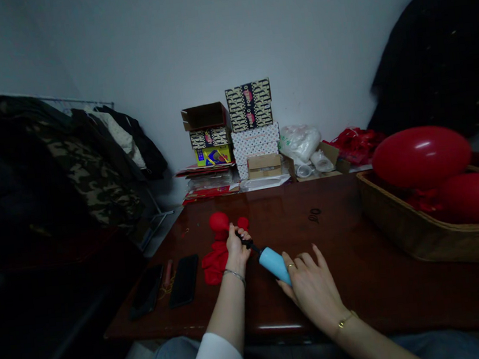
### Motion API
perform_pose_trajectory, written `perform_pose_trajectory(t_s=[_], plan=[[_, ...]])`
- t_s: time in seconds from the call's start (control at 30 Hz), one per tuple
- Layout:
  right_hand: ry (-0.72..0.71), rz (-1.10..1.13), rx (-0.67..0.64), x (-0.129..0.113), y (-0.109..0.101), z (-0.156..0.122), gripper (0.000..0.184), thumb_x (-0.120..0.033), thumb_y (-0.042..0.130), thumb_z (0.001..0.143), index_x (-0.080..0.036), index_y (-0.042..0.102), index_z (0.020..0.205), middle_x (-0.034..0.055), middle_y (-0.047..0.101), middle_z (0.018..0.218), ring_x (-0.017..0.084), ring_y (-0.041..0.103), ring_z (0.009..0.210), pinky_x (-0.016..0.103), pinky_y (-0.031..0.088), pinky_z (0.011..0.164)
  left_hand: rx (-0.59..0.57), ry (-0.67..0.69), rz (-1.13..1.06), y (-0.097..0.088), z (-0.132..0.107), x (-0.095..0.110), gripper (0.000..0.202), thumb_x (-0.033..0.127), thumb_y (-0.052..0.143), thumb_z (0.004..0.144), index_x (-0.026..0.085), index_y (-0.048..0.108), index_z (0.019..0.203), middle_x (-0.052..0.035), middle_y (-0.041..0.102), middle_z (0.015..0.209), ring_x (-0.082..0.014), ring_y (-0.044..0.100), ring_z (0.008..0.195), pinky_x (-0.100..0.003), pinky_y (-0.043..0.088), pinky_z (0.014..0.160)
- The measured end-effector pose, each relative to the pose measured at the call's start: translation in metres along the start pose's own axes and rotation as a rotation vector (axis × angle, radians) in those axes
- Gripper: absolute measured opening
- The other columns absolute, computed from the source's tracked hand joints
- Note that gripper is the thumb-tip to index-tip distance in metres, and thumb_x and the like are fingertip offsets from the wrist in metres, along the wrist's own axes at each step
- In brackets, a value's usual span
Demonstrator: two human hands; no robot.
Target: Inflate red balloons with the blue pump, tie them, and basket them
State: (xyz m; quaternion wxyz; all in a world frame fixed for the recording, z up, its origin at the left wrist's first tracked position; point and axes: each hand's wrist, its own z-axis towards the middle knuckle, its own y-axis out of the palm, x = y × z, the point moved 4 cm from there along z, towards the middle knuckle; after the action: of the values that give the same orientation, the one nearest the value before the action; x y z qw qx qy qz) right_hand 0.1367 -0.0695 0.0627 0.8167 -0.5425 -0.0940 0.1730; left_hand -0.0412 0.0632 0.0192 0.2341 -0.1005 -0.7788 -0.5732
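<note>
Left hand pinches a small red balloon left of the surface's middle, apparently by the neck at a black nozzle, probably to stop leaks. Right hand holds the blue pump by its near end, I'd say for stroke leverage. Left to right from my remote seat: dark phones by the near left corner (parked aside, I guess); crumpled red pile, likely spares within reach; black loops toward the far edge; wicker basket at the right edge, corralling big red balloons.
</note>
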Motion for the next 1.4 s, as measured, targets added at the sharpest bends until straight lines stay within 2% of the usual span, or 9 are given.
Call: perform_pose_trajectory(t_s=[0.23, 0.37, 0.57, 0.9, 1.17, 1.4], plan=[[0.027, 0.001, 0.026, -0.004, 0.017, 0.021, 0.05, -0.043, 0.054, 0.081, -0.011, 0.054, 0.12, 0.0117, 0.067, 0.087, 0.025, 0.053, 0.091, 0.052, 0.012, 0.106, -0.02, -0.011, 0.165, 0.001, -0.004, -0.02, 0.032, 0.039, 0.056, 0.085, 0.017, 0.041, 0.067, 0.0054, 0.038, 0.053, -0.0049, 0.038, 0.04, -0.015, 0.035, 0.038], [0.034, 0.027, 0.009, -0.006, 0.021, 0.023, 0.051, -0.044, 0.055, 0.08, -0.011, 0.055, 0.119, 0.0114, 0.067, 0.085, 0.026, 0.053, 0.091, 0.053, 0.011, 0.106, 0.017, 0.011, 0.188, -0.004, 0.004, -0.017, 0.03, 0.037, 0.052, 0.087, 0.017, 0.04, 0.067, 0.0062, 0.036, 0.052, -0.0046, 0.035, 0.038, -0.015, 0.03, 0.036], [0.029, 0.052, 0.01, -0.002, 0.013, 0.007, 0.048, -0.043, 0.052, 0.083, -0.013, 0.055, 0.12, 0.0093, 0.067, 0.085, 0.025, 0.054, 0.091, 0.052, 0.012, 0.106, 0.044, 0.015, 0.144, -0.001, 0.008, -0.008, 0.029, 0.033, 0.047, 0.091, 0.018, 0.038, 0.068, 0.0073, 0.031, 0.052, -0.003, 0.029, 0.035, -0.012, 0.022, 0.032], [0.028, 0.074, 0.017, 0.021, 0.003, -0.03, 0.048, -0.045, 0.052, 0.082, -0.016, 0.056, 0.12, 0.0071, 0.069, 0.09, 0.024, 0.055, 0.095, 0.05, 0.014, 0.108, 0.012, -0.003, 0.073, 0.004, 0.011, 0.012, 0.033, 0.04, 0.053, 0.086, 0.018, 0.037, 0.067, 0.0075, 0.029, 0.053, -0.0028, 0.028, 0.037, -0.012, 0.023, 0.032], [0.054, 0.069, 0.011, 0.02, 0.002, -0.026, 0.047, -0.044, 0.051, 0.083, -0.014, 0.057, 0.118, 0.0073, 0.069, 0.087, 0.024, 0.055, 0.095, 0.051, 0.012, 0.109, -0.037, -0.069, 0.013, 0.006, 0.005, 0.0, 0.033, 0.04, 0.049, 0.088, 0.017, 0.039, 0.066, 0.0067, 0.032, 0.052, -0.0029, 0.03, 0.037, -0.012, 0.026, 0.032], [0.074, 0.057, 0.019, 0.012, 0.005, -0.003, 0.044, -0.044, 0.05, 0.083, -0.013, 0.059, 0.114, 0.0088, 0.068, 0.083, 0.024, 0.055, 0.09, 0.05, 0.016, 0.106, -0.059, -0.071, 0.075, 0.01, -0.012, -0.029, 0.03, 0.038, 0.058, 0.083, 0.017, 0.042, 0.069, 0.0063, 0.035, 0.054, -0.0039, 0.034, 0.039, -0.014, 0.031, 0.036]])
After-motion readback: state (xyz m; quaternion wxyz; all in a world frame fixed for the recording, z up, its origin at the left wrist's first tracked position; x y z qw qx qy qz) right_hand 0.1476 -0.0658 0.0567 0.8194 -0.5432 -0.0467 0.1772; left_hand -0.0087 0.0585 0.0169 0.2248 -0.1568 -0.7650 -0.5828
